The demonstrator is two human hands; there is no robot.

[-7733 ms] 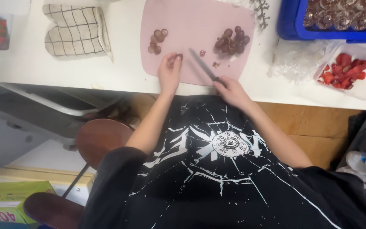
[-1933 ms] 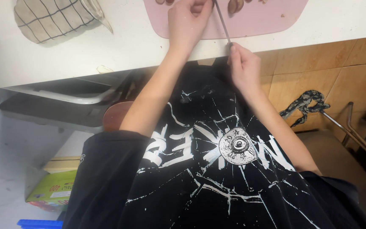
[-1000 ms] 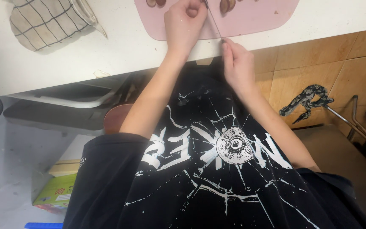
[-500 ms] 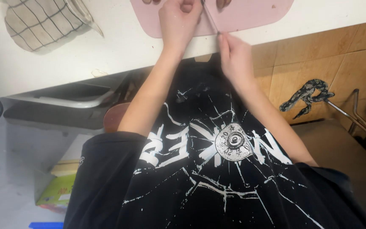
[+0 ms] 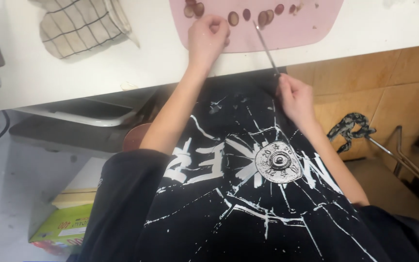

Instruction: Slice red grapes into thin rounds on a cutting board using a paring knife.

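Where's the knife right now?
In the head view the knife is top centre, its handle in the right hand and its blade lying over the pink cutting board, just right of the left hand.

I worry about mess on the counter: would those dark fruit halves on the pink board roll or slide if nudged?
The fruit halves look small and rounded, so probably light and easily pushed. Cut faces likely make them slippery on the smooth pink board. Halves lying flat seem unlikely to roll.

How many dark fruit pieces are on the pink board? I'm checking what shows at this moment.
About 7 fruit pieces on the pink cutting board: two top left, one by the left hand, four right of the knife. More may lie beyond the frame.
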